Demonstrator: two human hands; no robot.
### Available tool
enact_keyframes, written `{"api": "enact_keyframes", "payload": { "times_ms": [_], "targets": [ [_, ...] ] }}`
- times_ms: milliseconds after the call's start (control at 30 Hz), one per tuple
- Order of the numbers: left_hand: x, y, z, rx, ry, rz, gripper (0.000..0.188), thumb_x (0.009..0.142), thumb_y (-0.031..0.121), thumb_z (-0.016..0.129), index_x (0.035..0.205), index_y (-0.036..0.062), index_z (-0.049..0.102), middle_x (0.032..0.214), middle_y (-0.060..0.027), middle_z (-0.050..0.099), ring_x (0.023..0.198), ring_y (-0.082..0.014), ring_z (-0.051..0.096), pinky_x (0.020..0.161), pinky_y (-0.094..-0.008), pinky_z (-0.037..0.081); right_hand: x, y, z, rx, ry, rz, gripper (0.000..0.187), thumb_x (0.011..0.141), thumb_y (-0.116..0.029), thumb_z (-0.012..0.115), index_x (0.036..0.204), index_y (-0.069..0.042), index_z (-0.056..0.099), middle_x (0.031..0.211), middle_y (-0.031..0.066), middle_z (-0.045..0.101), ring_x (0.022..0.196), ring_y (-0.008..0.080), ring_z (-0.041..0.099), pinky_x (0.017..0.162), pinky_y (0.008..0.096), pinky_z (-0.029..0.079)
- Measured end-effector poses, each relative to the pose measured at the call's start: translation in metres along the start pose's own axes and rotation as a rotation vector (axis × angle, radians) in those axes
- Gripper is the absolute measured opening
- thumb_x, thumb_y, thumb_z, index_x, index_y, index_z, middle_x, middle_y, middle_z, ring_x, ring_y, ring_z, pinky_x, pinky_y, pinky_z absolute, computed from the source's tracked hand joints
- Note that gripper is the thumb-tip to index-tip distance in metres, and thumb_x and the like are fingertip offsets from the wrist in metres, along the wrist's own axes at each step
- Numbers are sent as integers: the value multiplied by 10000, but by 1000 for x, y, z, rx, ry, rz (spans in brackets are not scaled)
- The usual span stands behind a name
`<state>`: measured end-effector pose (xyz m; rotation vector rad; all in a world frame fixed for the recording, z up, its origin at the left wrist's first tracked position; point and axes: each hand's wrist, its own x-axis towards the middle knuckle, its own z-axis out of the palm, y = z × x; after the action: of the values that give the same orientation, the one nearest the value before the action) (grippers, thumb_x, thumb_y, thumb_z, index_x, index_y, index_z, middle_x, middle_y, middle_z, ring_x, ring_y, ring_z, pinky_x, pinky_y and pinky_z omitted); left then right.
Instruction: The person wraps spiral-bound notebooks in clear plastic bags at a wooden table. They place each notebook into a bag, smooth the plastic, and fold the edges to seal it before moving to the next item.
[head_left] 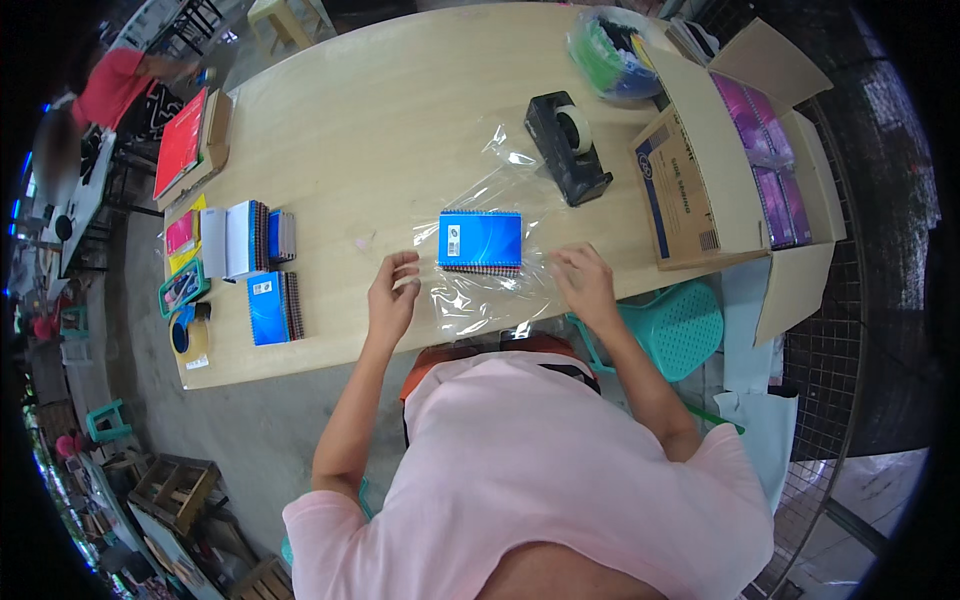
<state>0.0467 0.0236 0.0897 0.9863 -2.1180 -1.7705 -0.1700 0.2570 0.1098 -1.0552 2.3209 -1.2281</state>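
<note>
A stack of blue spiral notebooks (480, 240) lies on a clear plastic sheet (470, 307) at the table's near edge. Left of the stack, my left hand (393, 300) is held with its fingers apart and slightly curled, holding nothing. My right hand (587, 285) is at the sheet's right edge, fingers apart; whether the fingertips touch the film I cannot tell. Beyond the stack, to the right, stands a black tape dispenser (567, 150) with a roll of clear tape.
More blue notebooks (268, 308) sit at the table's left, beside a yellow tape roll (190, 342) and a red folder (181, 145). At right is an open cardboard box (680, 190) with purple wrapped packs. A green stool (675, 330) stands below. Another person (112, 88) is at far left.
</note>
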Motion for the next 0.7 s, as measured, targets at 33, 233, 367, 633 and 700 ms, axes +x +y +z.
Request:
{"api": "enact_keyframes", "payload": {
  "times_ms": [33,233,367,633,700],
  "targets": [
    [12,-12,5,-97,71,-68,610,763,-88,533,1341,96,481,1368,-107,507,1277,-243,467,1057,-413,381,8,0,14,81,-2,86,372,837,-172,645,1171,-10,615,1110,200,626,1022,370,603,906,390,473],
    [39,-37,37,53,-159,10,813,710,-135,470,1473,92,305,1505,-153,263,1388,-315,295,1088,-419,336,18,45,93,153,-105,375,770,914,-403,557,1418,106,275,1192,314,576,1105,363,600,925,365,464],
    [44,-44,41,8,-178,42,829,699,-127,474,1478,88,293,1515,-163,209,1396,-326,256,1094,-424,331,1,54,114,214,-74,355,817,906,-435,557,1417,126,252,1168,308,593,1095,358,605,919,362,464],
    [38,-62,43,48,-54,-31,736,659,-103,547,1376,35,452,1416,-193,288,1255,-355,399,1025,-403,414,27,40,88,450,-129,595,667,908,-524,562,1190,81,568,993,140,648,831,195,596,754,317,472],
    [36,-64,50,88,-10,19,675,650,-85,558,1316,2,506,1418,-205,280,1255,-362,389,1033,-400,401,31,49,87,574,-200,687,655,902,-581,542,1144,24,603,952,79,629,782,149,531,738,298,434]
  ]
}}
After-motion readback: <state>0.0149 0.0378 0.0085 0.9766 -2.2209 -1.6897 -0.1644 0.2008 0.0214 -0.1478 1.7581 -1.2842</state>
